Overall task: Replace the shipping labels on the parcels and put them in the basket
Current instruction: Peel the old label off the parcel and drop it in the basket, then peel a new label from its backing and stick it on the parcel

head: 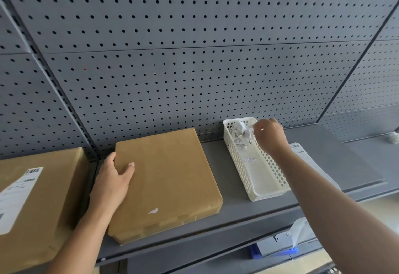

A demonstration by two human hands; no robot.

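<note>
A flat brown parcel [170, 178] lies on the grey shelf [233, 206] with no label on top, only a small white scrap [153, 210] near its front. My left hand [112, 181] grips its left edge, thumb on top. To the right stands a white slotted basket [267, 178] with crumpled label scraps [240, 135] piled at its far end. My right hand [269, 134] hovers over that far end, fingers curled and pinching a crumpled label at the pile. White label sheets [302, 151] lie right of the basket, partly under my right forearm.
A second brown parcel [36, 200] with a white shipping label [19, 196] sits at the far left. A grey pegboard wall [194, 58] backs the shelf. A small white object [393, 137] lies far right. Below the shelf are a blue item [274, 252] and a clear plastic bag [299, 230].
</note>
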